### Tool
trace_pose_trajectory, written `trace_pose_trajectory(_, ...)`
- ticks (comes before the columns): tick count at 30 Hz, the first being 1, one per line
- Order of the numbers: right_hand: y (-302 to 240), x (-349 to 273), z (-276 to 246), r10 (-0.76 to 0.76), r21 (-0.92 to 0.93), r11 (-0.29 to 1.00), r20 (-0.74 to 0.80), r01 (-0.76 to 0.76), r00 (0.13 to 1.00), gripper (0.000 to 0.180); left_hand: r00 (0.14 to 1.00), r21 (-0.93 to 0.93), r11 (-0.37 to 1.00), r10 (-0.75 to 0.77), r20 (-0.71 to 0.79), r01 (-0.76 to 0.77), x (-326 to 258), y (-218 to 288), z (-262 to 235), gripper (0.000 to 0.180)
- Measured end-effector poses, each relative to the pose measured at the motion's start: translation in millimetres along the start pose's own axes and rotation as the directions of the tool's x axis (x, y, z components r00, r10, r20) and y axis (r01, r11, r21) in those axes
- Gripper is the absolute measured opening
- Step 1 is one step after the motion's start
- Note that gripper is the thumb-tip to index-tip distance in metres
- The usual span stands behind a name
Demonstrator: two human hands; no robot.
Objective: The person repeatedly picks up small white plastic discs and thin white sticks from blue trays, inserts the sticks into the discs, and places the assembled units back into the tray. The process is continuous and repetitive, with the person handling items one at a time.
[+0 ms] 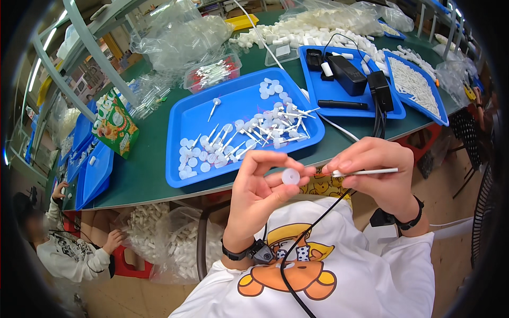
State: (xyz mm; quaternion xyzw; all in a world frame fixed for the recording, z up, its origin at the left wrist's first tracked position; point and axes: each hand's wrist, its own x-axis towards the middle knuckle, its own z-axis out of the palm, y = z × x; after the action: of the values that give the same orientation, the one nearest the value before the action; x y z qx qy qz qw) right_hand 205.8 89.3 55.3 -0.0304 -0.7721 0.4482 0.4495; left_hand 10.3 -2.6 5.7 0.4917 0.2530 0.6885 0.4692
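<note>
In front of my chest, just off the table's near edge, my left hand (257, 185) has a small round translucent white disc (290, 176) at its curled fingers. To its right, my right hand (379, 161) pinches a thin white plastic stick (374, 171), which lies level and points right. The fingertips of both hands are close together, with disc and stick apart. Beyond them, a blue tray (177, 159) carries more discs (205, 167) and several white sticks with discs on their ends (254, 132). A single such piece (213, 108) lies apart near the tray's far left.
A second blue tray (313, 95) holds a black box and cables; another (437, 114) is full of small white sticks. White tubes (313, 34) heap at the back. A green snack bag (115, 124) stands left. A black cable (323, 214) crosses below my hands. A co-worker (69, 254) sits left.
</note>
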Motion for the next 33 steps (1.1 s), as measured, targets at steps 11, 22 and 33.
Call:
trace_pose_trajectory(11, 2.8, -0.2, 11.0, -0.117, 0.020, 0.993, 0.080, 0.116, 0.990, 0.021, 0.995, -0.001, 0.996, 0.091, 0.030, -0.091, -2.4, -0.9, -0.6, 0.037)
trace_pose_trajectory(22, 2.2, -0.2, 12.7, -0.097, -0.008, 0.995, 0.072, 0.097, 0.993, 0.026, 0.997, 0.011, 0.997, 0.071, 0.021, -0.071, -2.6, -3.0, 0.9, 0.036)
trace_pose_trajectory(33, 3.0, 0.0, 11.0, -0.081, -0.015, 0.996, 0.076, 0.082, 0.994, 0.025, 0.998, -0.009, 0.999, 0.050, 0.046, -0.050, -1.8, -2.8, -0.5, 0.036)
